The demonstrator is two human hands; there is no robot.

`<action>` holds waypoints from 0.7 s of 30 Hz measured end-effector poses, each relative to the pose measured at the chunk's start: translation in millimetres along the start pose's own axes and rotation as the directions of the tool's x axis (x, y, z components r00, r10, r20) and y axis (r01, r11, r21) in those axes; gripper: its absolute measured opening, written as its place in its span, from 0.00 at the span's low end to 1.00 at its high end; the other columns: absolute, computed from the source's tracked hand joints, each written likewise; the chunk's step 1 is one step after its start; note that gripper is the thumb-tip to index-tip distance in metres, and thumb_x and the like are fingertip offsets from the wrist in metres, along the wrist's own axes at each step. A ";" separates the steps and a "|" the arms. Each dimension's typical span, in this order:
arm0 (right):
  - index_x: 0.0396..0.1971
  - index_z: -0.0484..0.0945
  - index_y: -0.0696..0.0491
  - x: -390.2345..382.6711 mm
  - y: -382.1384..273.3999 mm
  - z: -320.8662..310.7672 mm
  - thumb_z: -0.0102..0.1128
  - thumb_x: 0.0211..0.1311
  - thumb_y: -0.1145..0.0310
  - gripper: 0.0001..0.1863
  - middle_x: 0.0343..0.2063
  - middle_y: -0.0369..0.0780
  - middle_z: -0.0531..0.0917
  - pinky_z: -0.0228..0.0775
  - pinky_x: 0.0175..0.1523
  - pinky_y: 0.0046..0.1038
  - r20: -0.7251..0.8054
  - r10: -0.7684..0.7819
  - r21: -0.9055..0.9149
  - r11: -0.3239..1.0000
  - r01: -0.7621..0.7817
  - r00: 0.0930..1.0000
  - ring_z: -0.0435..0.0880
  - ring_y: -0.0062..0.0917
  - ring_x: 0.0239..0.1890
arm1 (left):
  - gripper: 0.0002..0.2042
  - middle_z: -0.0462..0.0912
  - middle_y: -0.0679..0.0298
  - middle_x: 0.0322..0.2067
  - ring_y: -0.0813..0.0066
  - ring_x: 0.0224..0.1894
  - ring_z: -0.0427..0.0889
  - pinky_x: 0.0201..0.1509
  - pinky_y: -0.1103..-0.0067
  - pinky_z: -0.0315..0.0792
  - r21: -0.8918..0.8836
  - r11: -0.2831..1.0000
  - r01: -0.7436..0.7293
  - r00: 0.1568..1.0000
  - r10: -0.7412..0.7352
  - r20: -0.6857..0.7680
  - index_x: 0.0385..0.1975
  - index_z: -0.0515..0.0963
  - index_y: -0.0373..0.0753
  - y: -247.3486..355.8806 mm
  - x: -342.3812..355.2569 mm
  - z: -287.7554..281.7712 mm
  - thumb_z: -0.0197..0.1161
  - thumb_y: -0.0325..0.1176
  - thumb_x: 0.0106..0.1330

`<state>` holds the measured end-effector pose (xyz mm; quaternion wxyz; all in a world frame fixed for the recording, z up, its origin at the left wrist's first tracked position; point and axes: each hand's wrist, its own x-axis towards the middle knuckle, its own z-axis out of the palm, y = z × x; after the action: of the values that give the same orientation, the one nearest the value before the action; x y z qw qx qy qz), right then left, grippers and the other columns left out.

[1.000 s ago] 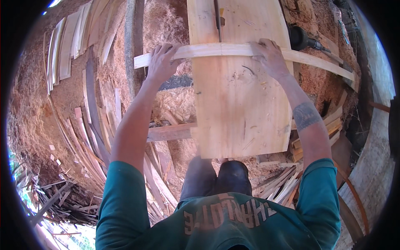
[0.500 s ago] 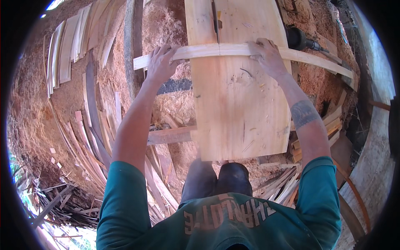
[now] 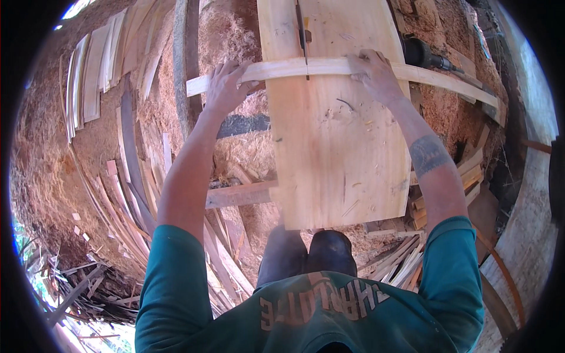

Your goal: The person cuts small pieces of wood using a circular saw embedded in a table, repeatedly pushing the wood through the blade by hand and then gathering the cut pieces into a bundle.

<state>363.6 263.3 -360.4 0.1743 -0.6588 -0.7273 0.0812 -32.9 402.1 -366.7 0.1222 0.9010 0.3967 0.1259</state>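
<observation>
A pale wooden strip (image 3: pixel 294 67) lies crosswise over a wide plank (image 3: pixel 338 147). A dark narrow blade (image 3: pixel 301 32) sticks up through a slot in the plank's upper part and meets the strip near its middle, with a dark line crossing the strip there. My left hand (image 3: pixel 226 85) is closed on the strip left of the plank, and my right hand (image 3: pixel 374 76) grips it near the plank's right edge, fingers curled over it.
A black motor-like tool (image 3: pixel 421 53) with a shaft lies right of the plank. Stacked thin slats (image 3: pixel 94 82) lie at upper left, and more loose offcuts (image 3: pixel 394 265) beside my knees. Beams (image 3: pixel 235 194) support the plank over heaped sawdust (image 3: pixel 53 170).
Both hands and the strip have moved slightly away from me, toward the top of the picture, and the blade's dark line now runs across the strip.
</observation>
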 end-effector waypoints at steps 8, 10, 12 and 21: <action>0.59 0.82 0.43 8.6 4.5 0.3 0.75 0.54 0.61 0.29 0.52 0.39 0.77 0.66 0.66 0.43 0.015 -0.006 -0.002 1.000 0.007 1.000 0.75 0.37 0.60 | 0.28 0.80 0.56 0.54 0.56 0.60 0.76 0.68 0.61 0.65 -0.021 1.000 0.007 1.000 -0.006 0.011 0.64 0.80 0.45 -1.6 8.5 -0.7 0.73 0.45 0.63; 0.59 0.82 0.42 9.8 6.3 0.1 0.75 0.54 0.60 0.29 0.52 0.39 0.77 0.67 0.66 0.43 0.022 -0.002 -0.017 1.000 0.003 1.000 0.75 0.37 0.60 | 0.28 0.80 0.56 0.54 0.56 0.60 0.76 0.68 0.61 0.65 -0.022 1.000 0.002 1.000 -0.001 0.015 0.63 0.80 0.45 -2.4 11.8 -0.3 0.73 0.45 0.62; 0.59 0.82 0.41 12.8 7.0 -0.4 0.75 0.54 0.61 0.29 0.52 0.39 0.77 0.68 0.65 0.43 0.018 -0.015 -0.022 1.000 0.015 1.000 0.76 0.37 0.59 | 0.28 0.80 0.57 0.54 0.56 0.60 0.76 0.68 0.61 0.66 -0.021 1.000 -0.004 1.000 0.005 0.018 0.63 0.80 0.46 -5.3 15.0 1.7 0.73 0.44 0.62; 0.56 0.82 0.41 25.8 3.0 -2.0 0.71 0.58 0.62 0.24 0.49 0.39 0.77 0.70 0.62 0.44 0.062 -0.016 -0.106 0.994 0.023 0.998 0.76 0.39 0.57 | 0.25 0.80 0.56 0.52 0.54 0.58 0.76 0.68 0.59 0.65 -0.033 0.999 0.041 0.997 -0.043 -0.065 0.62 0.80 0.47 -16.6 6.3 -1.7 0.71 0.41 0.65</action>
<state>365.3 288.9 -355.8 0.1173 -0.6573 -0.7420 0.0605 -40.7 417.9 -369.5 0.1260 0.8858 0.4173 0.1594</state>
